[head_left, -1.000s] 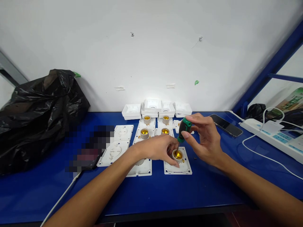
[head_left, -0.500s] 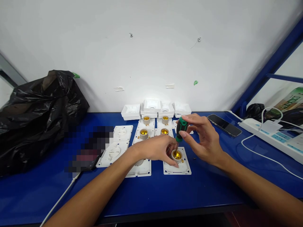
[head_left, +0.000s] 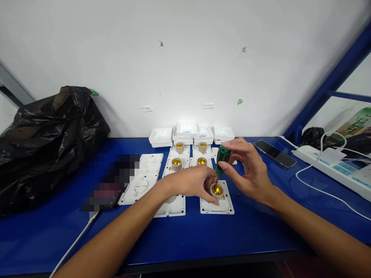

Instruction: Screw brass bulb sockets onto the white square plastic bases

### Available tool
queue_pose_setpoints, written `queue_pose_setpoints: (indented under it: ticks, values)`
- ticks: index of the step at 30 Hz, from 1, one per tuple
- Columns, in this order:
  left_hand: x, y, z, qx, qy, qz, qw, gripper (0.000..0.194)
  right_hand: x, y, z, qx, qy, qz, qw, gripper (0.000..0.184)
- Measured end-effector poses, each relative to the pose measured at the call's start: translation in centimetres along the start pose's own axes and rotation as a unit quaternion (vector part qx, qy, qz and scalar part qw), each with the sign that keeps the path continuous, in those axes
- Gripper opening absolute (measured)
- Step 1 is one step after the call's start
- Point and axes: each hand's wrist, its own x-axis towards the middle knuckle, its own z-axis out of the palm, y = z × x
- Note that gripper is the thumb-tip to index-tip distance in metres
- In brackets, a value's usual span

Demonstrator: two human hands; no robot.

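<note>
My right hand (head_left: 249, 172) pinches a short green-handled screwdriver (head_left: 223, 155), whose tip points down into the brass socket of a white lamp-holder plate (head_left: 224, 206) on the blue table (head_left: 203, 239). My left hand (head_left: 193, 181) curls round that socket and steadies it. Another white plate (head_left: 174, 208) lies partly under my left wrist. A tiny dark screw (head_left: 238, 194) sits on the table just right of the plate.
Behind my hands lie several more lamp-holder plates (head_left: 177, 163) and white covers (head_left: 161, 136). A black plastic bag (head_left: 43, 143) fills the left side. A phone (head_left: 274, 153) and a white power strip (head_left: 333, 166) with cables lie at the right.
The screwdriver handle has shifted slightly left and my right fingers have changed their grip round it. My left hand stays on the socket.
</note>
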Motion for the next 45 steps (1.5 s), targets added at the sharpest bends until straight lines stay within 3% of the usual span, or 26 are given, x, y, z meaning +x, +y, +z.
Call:
queue_pose_setpoints:
  ticks: [5,20,45]
  values:
    - [-0.08,0.07,0.06,-0.001,0.009,0.0,1.0,0.051,-0.24,0.13,-0.01,0.008,-0.02,-0.008,1.0,0.058]
    - [0.01,-0.15,-0.03,0.012,0.003,0.008,1.0,0.049,-0.29,0.32,0.13,0.016,0.015,-0.003,1.0,0.053]
    - [0.03,-0.26,0.08,0.006,0.005,0.005,1.0,0.05,-0.39,0.29,0.15,0.025,0.006,-0.007,1.0,0.055]
